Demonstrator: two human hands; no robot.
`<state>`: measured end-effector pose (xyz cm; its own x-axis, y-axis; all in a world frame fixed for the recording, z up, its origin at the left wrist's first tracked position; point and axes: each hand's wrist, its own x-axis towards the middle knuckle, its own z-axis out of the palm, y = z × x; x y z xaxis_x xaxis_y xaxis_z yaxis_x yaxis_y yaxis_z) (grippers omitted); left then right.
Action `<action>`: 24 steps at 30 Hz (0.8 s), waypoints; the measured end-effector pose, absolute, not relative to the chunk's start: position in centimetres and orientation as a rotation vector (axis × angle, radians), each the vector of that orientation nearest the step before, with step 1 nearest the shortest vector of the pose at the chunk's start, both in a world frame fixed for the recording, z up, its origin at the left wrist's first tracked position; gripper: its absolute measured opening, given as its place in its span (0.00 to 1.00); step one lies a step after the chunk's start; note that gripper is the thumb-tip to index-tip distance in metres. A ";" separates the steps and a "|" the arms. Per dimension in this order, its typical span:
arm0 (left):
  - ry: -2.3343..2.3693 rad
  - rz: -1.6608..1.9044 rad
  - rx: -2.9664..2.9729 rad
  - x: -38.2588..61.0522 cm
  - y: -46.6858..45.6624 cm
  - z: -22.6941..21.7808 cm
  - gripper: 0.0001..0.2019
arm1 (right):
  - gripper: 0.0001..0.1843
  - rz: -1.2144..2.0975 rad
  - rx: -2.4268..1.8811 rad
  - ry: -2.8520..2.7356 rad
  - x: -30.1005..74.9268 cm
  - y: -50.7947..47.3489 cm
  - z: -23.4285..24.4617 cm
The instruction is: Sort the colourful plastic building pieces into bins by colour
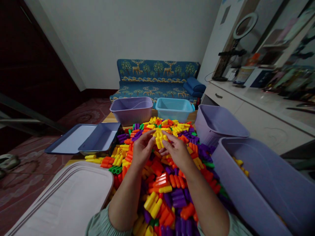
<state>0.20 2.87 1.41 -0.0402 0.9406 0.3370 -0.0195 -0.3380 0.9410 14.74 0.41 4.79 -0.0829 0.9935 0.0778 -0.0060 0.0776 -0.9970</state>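
Both of my hands meet over a large heap of plastic building pieces in yellow, orange, red, purple and green. Between them is a yellow building piece made of several joined tubes. My left hand pinches its left side with thumb and fingers. On the other side, my right hand has its fingers closed on the same piece. I cannot tell whether it is one piece or several fitted together.
Around the heap stand a purple bin, a blue bin, another purple bin and a large purple bin with yellow pieces inside. Left are a metal tin, its lid and stacked white lids. Behind is a sofa.
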 end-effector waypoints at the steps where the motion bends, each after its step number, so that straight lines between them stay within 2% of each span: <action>1: 1.009 1.470 1.417 0.2 2.8 1.5 0.19 | 0.28 1.224 -1.126 -1.297 14.6 0.5 4.5; 6: 0.988 1.466 1.498 0.2 2.8 1.4 0.15 | 0.36 1.263 -1.164 -1.294 14.5 0.9 3.4; 15: 1.088 1.505 1.616 0.0 2.9 1.2 0.12 | 0.18 1.051 -1.185 -1.421 14.6 0.9 3.2; 24: 0.916 1.303 1.445 0.8 2.1 2.0 0.23 | 0.21 0.827 -1.291 -1.382 15.1 0.9 3.6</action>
<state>0.81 2.06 2.01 0.1512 0.9497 0.2742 -0.0640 -0.2674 0.9615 15.14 0.93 3.57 0.1026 0.9701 0.2202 0.2645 0.1867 -0.9461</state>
